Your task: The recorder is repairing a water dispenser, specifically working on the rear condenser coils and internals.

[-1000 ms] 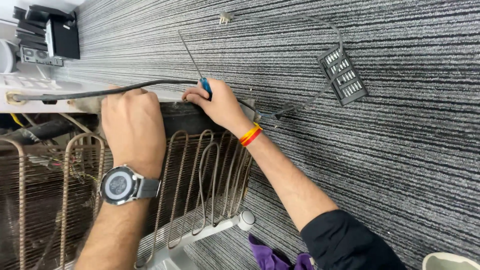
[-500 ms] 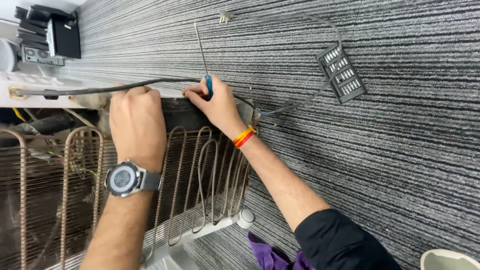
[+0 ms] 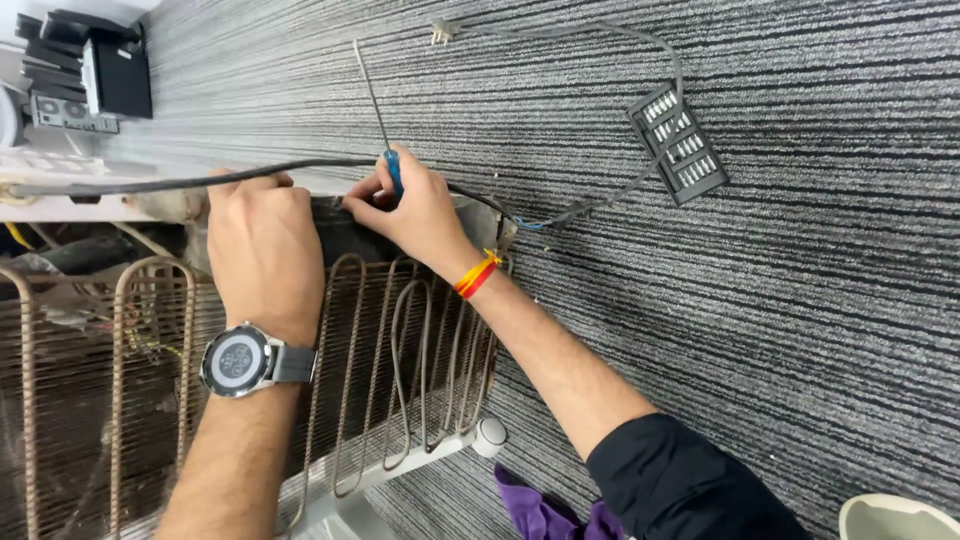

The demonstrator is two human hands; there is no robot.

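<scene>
My right hand (image 3: 415, 215) grips a blue-handled screwdriver (image 3: 378, 115) whose thin shaft points away over the carpet. The hand rests at the top edge of a rusty condenser coil rack (image 3: 400, 360) on the back of an appliance lying flat. My left hand (image 3: 262, 245), with a round wristwatch (image 3: 238, 360) on the wrist, presses on the same top edge beside it, fingers curled over the rim. A black cable (image 3: 150, 184) runs across just beyond both hands. A red and yellow thread band (image 3: 476, 275) circles my right wrist.
A black case of screwdriver bits (image 3: 678, 143) lies open on the grey striped carpet (image 3: 780, 300), with a grey power cord and plug (image 3: 445, 30) looping past it. Black electrical parts (image 3: 95, 70) sit at the top left. Purple cloth (image 3: 545, 510) lies near my right sleeve.
The screwdriver shaft has swung more upright in my right hand, and both hands sit slightly lower in view. The left hand keeps its hold on the rim.
</scene>
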